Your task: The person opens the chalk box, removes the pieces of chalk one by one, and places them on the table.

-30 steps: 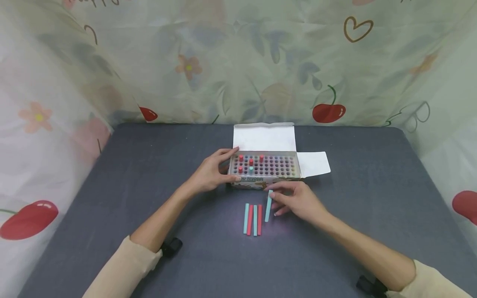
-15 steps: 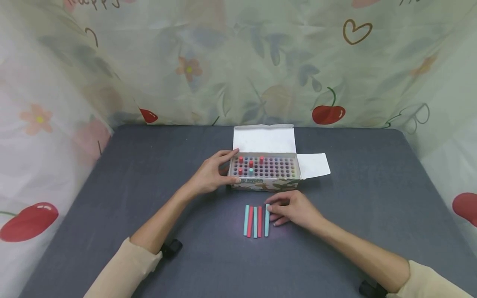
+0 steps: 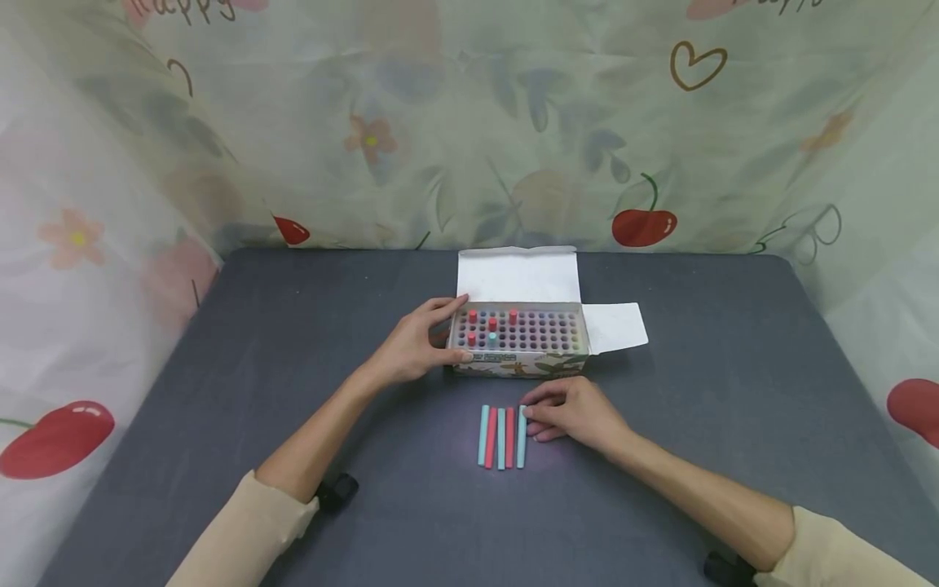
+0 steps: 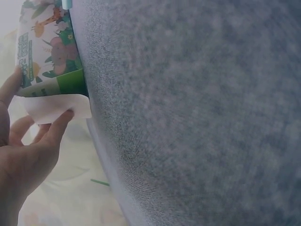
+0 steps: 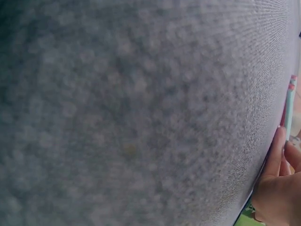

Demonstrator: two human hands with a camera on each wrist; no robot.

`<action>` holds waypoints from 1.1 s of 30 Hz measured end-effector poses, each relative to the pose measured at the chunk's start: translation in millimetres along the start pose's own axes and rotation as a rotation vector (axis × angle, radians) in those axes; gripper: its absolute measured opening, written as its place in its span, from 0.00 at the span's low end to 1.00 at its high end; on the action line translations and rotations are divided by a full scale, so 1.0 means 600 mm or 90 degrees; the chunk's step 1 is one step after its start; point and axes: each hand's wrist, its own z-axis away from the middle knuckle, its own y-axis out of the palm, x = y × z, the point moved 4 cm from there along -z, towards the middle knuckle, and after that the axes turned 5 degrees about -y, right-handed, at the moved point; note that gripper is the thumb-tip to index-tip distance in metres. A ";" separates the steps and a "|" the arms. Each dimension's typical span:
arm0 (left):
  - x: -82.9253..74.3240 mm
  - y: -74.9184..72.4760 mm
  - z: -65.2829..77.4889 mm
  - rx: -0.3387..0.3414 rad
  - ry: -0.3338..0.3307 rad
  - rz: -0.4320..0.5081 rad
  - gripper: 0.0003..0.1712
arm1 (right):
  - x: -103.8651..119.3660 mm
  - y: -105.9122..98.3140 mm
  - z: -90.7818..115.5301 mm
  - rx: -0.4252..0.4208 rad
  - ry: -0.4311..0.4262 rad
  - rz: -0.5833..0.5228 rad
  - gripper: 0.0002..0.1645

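At the left end of an open cardboard chalk box (image 3: 513, 368), my left hand (image 3: 414, 344) grips the box, thumb at the front and a finger at the back corner. The left wrist view shows its animal-printed side. My right hand (image 3: 579, 414) pinches the top end of a light blue chalk stick (image 3: 522, 447), which lies at the right of a row. That row holds a blue stick (image 3: 483, 436), a red stick (image 3: 491, 440), another blue stick (image 3: 501, 440) and another red stick (image 3: 509, 440). In the right wrist view the fingertips touch the blue chalk (image 5: 289, 113).
Inside the box, a tray with many round holes (image 3: 546, 330) holds several red sticks and one blue stick (image 3: 492, 337) upright at its left. The white lid (image 3: 517, 275) stands open behind, with a side flap (image 3: 616, 328) out right. A dark cloth (image 3: 352, 530) covers the table.
My right hand has moved down and left with the blue chalk stick, bringing it level beside the row. The left hand stays on the box.
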 end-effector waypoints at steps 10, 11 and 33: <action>-0.002 0.002 -0.003 0.003 -0.003 -0.002 0.48 | -0.018 -0.007 -0.005 -0.008 -0.005 -0.006 0.16; -0.002 0.002 -0.003 0.002 -0.004 -0.001 0.48 | -0.017 -0.007 -0.005 -0.005 -0.006 -0.007 0.16; -0.004 0.000 0.000 0.003 -0.006 0.032 0.47 | 0.057 -0.029 -0.008 0.065 -0.090 0.065 0.19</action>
